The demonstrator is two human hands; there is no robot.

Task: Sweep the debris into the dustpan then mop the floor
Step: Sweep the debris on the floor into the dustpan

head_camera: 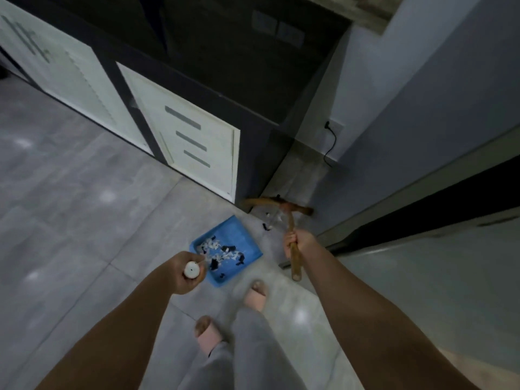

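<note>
I see the blue dustpan point(226, 250) flat on the grey floor point(70, 206), holding black and white debris point(222, 253). Just beside its near-left corner my left hand point(184, 273) is fisted around the dustpan's white handle point(192, 269) — arm stretched forward. Right of the dustpan, my right hand point(297, 243) is closed on the broom point(284, 212), whose head lies beyond the dustpan with a few scraps point(268, 225) beside it.

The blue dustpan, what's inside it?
The blue dustpan holds black and white scraps. The left hand, gripping its white handle, covers the near corner, so anything there is hidden.
</note>
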